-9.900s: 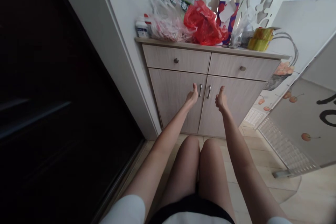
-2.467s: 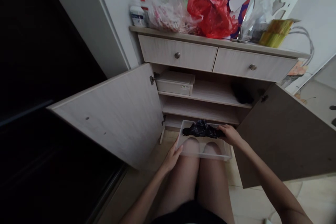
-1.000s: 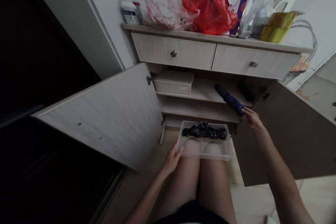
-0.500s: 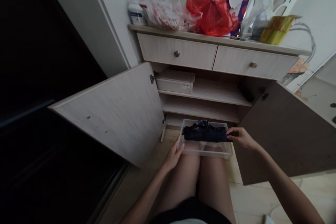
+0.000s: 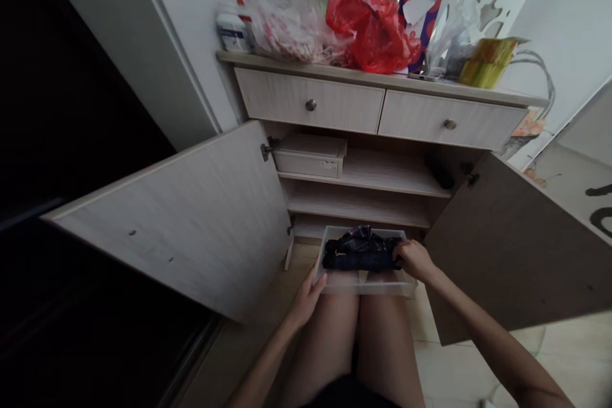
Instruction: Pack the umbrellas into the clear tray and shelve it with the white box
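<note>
A clear plastic box [image 5: 363,288] rests on the thighs. My left hand [image 5: 307,296] grips its left side, thumb on the near rim and fingers around the outer wall. Inside, toward the far side, lie dark plaid bundles that look like folded umbrellas. The nearer navy folded umbrella [image 5: 361,261] lies lengthwise across the box, and another plaid folded umbrella [image 5: 359,239] sits behind it. At the right end, my right hand [image 5: 415,259] is closed on the navy one, its fingertips partly hidden.
Ahead stands a cabinet with its left door [image 5: 191,223] and right door [image 5: 516,248] swung wide. A lidded white box [image 5: 308,156] and a dark object [image 5: 438,171] sit on the upper shelf. Plastic bags, including a red bag [image 5: 370,25], and a white bottle [image 5: 233,30] crowd the top.
My right hand has moved left and inward, bringing the navy umbrella's right end inside the box wall. My left hand keeps its hold on the box. The whole view has shifted slightly.
</note>
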Motion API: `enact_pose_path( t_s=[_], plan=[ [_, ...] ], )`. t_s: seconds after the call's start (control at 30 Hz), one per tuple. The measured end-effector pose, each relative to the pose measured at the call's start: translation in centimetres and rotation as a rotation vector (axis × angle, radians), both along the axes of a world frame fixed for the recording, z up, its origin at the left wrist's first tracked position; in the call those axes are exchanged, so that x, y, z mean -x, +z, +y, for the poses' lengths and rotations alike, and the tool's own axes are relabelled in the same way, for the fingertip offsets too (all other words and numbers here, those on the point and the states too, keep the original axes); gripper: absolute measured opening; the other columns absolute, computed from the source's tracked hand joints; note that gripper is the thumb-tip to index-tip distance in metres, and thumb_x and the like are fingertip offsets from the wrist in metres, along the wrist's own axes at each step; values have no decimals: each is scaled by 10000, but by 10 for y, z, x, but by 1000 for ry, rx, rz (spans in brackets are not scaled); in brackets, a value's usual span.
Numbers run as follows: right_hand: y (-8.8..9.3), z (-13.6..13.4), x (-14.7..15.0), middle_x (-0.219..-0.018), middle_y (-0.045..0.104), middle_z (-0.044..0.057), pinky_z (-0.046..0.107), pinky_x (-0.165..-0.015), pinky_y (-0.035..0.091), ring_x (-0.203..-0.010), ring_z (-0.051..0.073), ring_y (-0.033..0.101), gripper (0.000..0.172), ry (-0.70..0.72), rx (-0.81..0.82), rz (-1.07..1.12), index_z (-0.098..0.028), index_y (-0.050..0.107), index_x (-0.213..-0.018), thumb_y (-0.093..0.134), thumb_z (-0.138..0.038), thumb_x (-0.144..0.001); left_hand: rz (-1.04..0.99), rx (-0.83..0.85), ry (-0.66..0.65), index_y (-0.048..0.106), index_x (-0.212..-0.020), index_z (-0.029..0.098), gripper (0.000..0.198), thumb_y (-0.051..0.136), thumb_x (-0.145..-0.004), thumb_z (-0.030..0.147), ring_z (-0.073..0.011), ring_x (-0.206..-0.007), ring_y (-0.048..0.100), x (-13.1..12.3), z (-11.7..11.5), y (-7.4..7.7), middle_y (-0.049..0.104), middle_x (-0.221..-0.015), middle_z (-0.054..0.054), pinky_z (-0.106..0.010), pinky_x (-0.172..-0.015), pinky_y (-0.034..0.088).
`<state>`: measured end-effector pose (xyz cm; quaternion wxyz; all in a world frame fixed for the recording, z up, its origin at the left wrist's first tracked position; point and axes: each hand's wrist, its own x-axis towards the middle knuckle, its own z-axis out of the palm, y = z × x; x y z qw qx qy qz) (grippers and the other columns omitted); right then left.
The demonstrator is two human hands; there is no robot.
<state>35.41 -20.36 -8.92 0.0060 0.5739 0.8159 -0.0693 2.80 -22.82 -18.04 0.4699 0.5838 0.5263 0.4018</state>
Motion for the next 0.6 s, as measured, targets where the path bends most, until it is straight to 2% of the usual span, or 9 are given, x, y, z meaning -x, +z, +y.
enact_pose_path(
  t_s=[0.13, 0.17, 0.2, 0.23, 0.33, 0.4, 0.5, 0.6],
  plan=[
    [19, 27, -17, -1003, 706, 57, 290, -857, 487, -973, 211, 664, 147, 158, 80, 122, -238, 757, -881, 763, -203, -738, 8, 16, 23, 492, -1461, 201, 793, 506, -823, 671, -289, -1416, 429, 1, 2, 1, 565, -1448, -92, -443, -1197, 300],
    [27, 40, -28, -1019, 695, 55, 277, -850, 490, -960, 201, 663, 151, 151, 69, 176, -234, 756, -904, 764, -249, -755, 12, 18, 26, 492, -1461, 197, 793, 513, -821, 665, -291, -1411, 437, 1, 2, 1, 574, -1439, -92, -447, -1199, 297],
    [35, 54, -41, -1036, 684, 62, 270, -847, 491, -954, 195, 661, 162, 95, 30, 215, -227, 753, -937, 743, -293, -789, 16, 20, 27, 488, -1465, 190, 801, 517, -819, 663, -293, -1408, 440, 2, 3, 1, 579, -1432, -93, -451, -1201, 294],
    [42, 71, -55, -1049, 676, 81, 275, -855, 489, -969, 204, 656, 184, -22, -47, 219, -210, 747, -970, 703, -323, -833, 20, 22, 26, 481, -1470, 182, 813, 518, -816, 664, -294, -1407, 441, 2, 3, 1, 584, -1426, -95, -456, -1203, 289],
    [59, 123, -101, -1200, 615, 182, 342, -904, 480, -1094, 275, 618, 335, -520, -298, 117, -139, 674, -1188, 554, -325, -937, 18, 37, 26, 484, -1467, 173, 827, 513, -811, 676, -297, -1407, 441, 1, 3, 2, 612, -1394, -97, -457, -1204, 287],
    [63, 154, -127, -1287, 555, 243, 384, -941, 468, -1192, 318, 571, 410, -754, -307, 77, -89, 585, -1314, 503, -246, -944, 7, 45, 20, 494, -1461, 181, 812, 512, -817, 675, -295, -1409, 438, 1, 4, 2, 621, -1384, -92, -452, -1204, 290],
    [59, 186, -152, -1329, 513, 306, 439, -992, 444, -1268, 356, 520, 533, -915, -209, 88, -35, 484, -1407, 516, -132, -884, 11, 16, 23, 504, -1452, 187, 800, 508, -823, 680, -298, -1434, 401, 1, 4, -1, 588, -1422, -93, -464, -1218, 252],
    [47, 200, -158, -1350, 493, 345, 520, -1004, 439, -1291, 396, 501, 625, -953, -186, 106, -21, 418, -1455, 550, -123, -852, 25, -12, 26, 524, -1434, 170, 790, 496, -835, 684, -306, -1425, 412, 2, 4, -6, 601, -1402, -119, -475, -1226, 220]
  ],
)
